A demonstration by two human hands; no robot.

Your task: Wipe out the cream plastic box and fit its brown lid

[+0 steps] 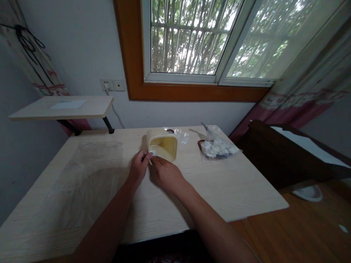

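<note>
A cream-coloured, box-shaped container [171,147] lies tipped on the table, its opening towards me. My left hand [138,164] is at its lower left corner, thumb and fingers pinched together. Right beside it, my right hand [166,171] has its fingers curled at the container's lower edge. A small whitish bit [154,152] shows between the fingertips of both hands, too small to make out. Which hand grips it, or whether they also hold the container's rim, I cannot tell.
A clear plastic sheet [89,180] lies flat on the left of the table [221,192]. At the right is a plastic bag [218,146] with whitish contents. A raised shelf [87,109] stands at the back left. Clear plastic scraps [181,136] lie behind the container.
</note>
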